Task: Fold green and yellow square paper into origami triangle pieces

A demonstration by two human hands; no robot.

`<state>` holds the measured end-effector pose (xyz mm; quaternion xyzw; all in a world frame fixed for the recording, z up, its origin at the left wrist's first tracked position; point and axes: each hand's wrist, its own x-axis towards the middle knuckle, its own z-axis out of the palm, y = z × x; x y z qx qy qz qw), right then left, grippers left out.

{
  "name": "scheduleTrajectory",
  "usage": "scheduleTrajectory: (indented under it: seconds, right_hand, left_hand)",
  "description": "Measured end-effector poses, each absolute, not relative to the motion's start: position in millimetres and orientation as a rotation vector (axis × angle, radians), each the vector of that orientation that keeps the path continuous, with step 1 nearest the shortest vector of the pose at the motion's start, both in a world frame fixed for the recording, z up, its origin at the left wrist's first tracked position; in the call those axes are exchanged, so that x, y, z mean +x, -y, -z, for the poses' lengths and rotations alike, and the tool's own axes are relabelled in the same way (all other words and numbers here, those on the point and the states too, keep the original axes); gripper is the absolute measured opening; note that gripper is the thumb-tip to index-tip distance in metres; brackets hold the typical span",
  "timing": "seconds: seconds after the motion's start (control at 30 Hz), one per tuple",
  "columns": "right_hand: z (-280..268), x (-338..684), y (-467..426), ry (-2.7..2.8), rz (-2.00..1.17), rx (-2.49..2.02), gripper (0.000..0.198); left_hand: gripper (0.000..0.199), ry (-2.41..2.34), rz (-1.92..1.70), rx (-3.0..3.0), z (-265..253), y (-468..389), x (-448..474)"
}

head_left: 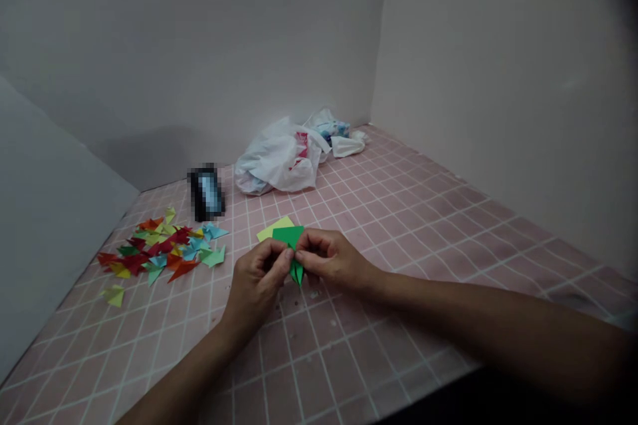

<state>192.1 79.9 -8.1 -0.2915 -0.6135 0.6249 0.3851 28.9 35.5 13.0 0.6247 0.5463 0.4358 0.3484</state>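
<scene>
A small piece of folded green paper (296, 273) is pinched between my two hands, its narrow point hanging downward. My left hand (262, 272) grips it from the left with thumb and forefinger. From the right, my right hand (335, 257) pinches the same piece, thumb close to the other thumb. Just behind the fingers lies a flat green paper square (288, 234), partly covered by the hands. Under its left side a yellow paper sheet (272, 228) sticks out.
A pile of folded paper figures (164, 246) in several colours lies to the left on the pink checked tablecloth (249, 372). Behind it stands a pixelated dark device (207, 192). Crumpled white plastic bags (282, 156) rest by the back wall (239, 33).
</scene>
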Motion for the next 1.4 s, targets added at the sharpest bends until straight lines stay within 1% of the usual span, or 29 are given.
scheduleTrajectory:
  seconds: [0.13,0.23,0.33,0.43,0.57,0.8,0.87,0.93,1.03,1.07,1.13,1.2,1.27,1.3,1.37,1.4]
  right_hand:
    - [3.8,194.5,-78.9,1.584,-1.618,-0.699,0.017]
    - [2.2,195.5,-80.0,1.637,-1.566,-0.675,0.017]
    - [3.8,194.9,-82.4,1.634,-1.442,-0.750,0.016]
    - [6.3,194.5,-83.7,1.620,-1.267,-0.812,0.014]
    - [6.4,195.8,-80.5,1.675,-1.076,-0.812,0.012]
    - [4.9,196.8,-74.6,1.711,-0.926,-0.796,0.013]
    - [5.1,196.2,-75.0,1.743,-0.937,-0.777,0.010]
    - [4.5,195.9,-75.5,1.764,-0.991,-0.767,0.009]
    - [2.8,196.1,-75.7,1.790,-0.997,-0.789,0.018]
    - [2.5,196.3,-75.8,1.814,-0.953,-0.800,0.017]
    - [2.8,196.5,-76.4,1.878,-0.859,-0.804,0.010]
    - [3.6,196.4,-77.5,1.906,-0.847,-0.817,0.011]
    - [4.3,196.0,-78.8,1.845,-0.910,-0.880,0.016]
    - [4.4,195.7,-79.4,1.777,-0.963,-0.921,0.016]
    - [4.5,195.0,-79.9,1.599,-1.119,-0.976,0.016]
    - [4.5,194.5,-79.8,1.509,-1.214,-0.982,0.017]
  left_hand:
    - [0.022,-1.374,-1.178,1.658,-11.7,-37.2,26.5]
    - [0.021,-1.297,-1.156,1.655,-11.7,-39.6,24.8]
    - [0.018,-1.264,-1.183,1.508,-12.2,-40.6,25.7]
    - [0.021,-1.280,-1.227,1.333,-13.1,-39.5,29.4]
    - [0.026,-1.296,-1.131,1.251,-14.9,-36.5,35.3]
    - [0.023,-1.322,-1.124,1.231,-15.3,-33.6,40.6]
    - [0.021,-1.407,-1.139,1.280,-15.0,-34.7,39.1]
    - [0.017,-1.564,-1.156,1.455,-14.4,-36.4,35.7]
    - [0.012,-1.783,-1.096,1.953,-11.9,-38.2,29.1]
    - [0.010,-1.805,-1.047,2.126,-10.6,-38.3,27.0]
    - [0.010,-1.783,-0.978,2.395,-8.0,-38.0,24.1]
    - [0.010,-1.725,-0.986,2.519,-6.2,-37.5,23.3]
    - [0.005,-1.676,-1.084,2.423,-6.0,-37.7,24.6]
    - [0.010,-1.646,-1.149,2.285,-6.3,-38.0,26.0]
    - [0.026,-1.542,-1.258,1.907,-7.6,-39.0,29.7]
    - [0.030,-1.474,-1.286,1.724,-8.3,-39.5,31.6]
